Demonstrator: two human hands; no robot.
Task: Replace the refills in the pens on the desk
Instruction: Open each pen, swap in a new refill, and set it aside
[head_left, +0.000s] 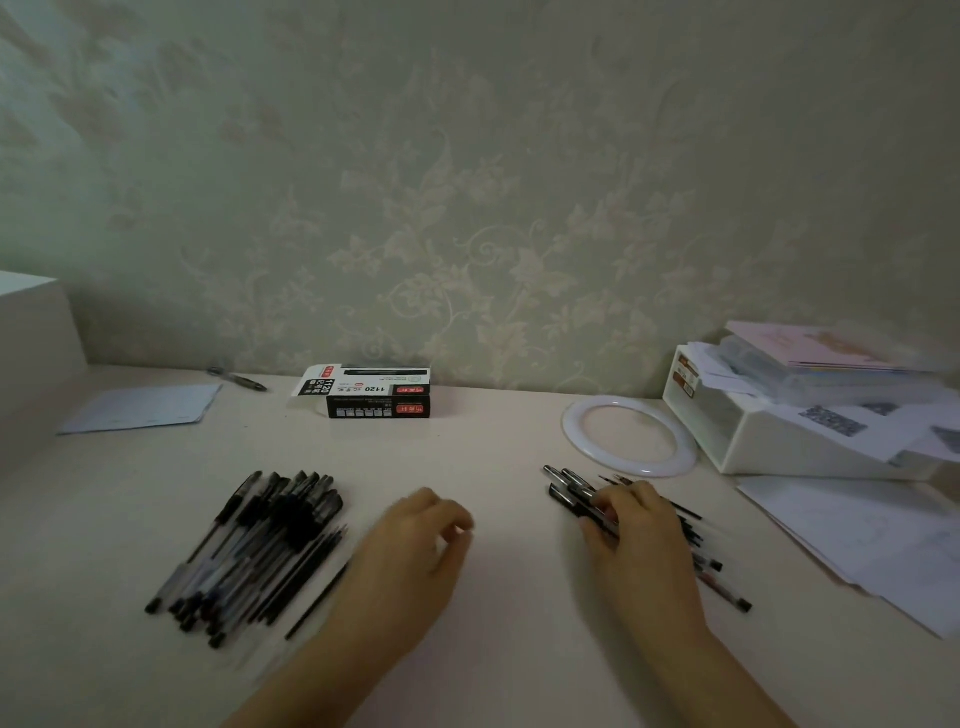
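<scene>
Already the right hand (636, 530) lay curled over the right-side pens (576, 493), grip unclear; the left hand (415, 540) hovered loosely open, empty.

A white round ring (628, 435) lies flat on the pale desk (493, 597), just beside a white plastic box (769, 441) at the right. A messy pile of papers and a pink booklet (800, 345) sit on top of that box. More loose white paper sheets (872, 540) lie in front of it. At the far left, a light blue sheet of paper (143, 408) rests flat near a white block (31, 332). The wall behind has leafy patterned wallpaper (467, 208).
</scene>
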